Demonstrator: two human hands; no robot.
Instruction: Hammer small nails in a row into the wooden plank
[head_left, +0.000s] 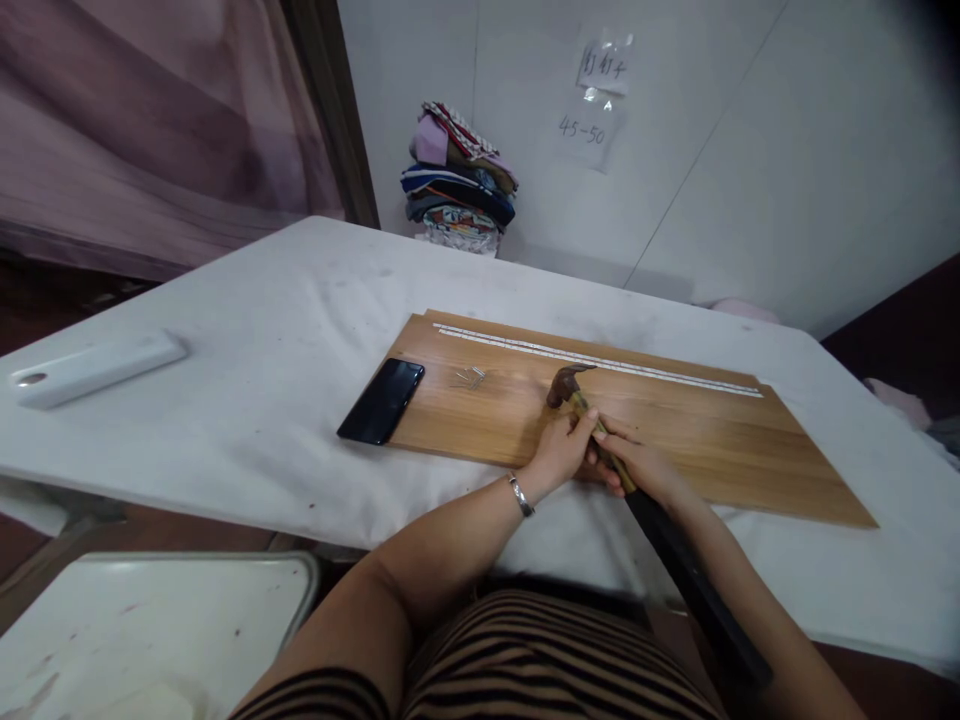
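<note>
A claw hammer (682, 560) with a rusty head and a black grip lies slantwise in front of me, its head over the wooden board (720, 440). My left hand (561, 448) is closed round the upper part of the handle, just below the head, thumb on top. Close beside it, my right hand (637, 465) also grips the handle's upper part, fingers partly hidden. The long black grip runs down past my right forearm. Several loose nails (471, 378) lie on the board, left of the hammer head.
A black phone (382, 400) lies over the board's left end. Two white measuring strips (600, 360) run along its far edge. The white-covered table (300, 330) bears a white long-handled object (97, 368) at left. Folded cloths (461, 180) stand behind; a white stool (187, 610) is lower left.
</note>
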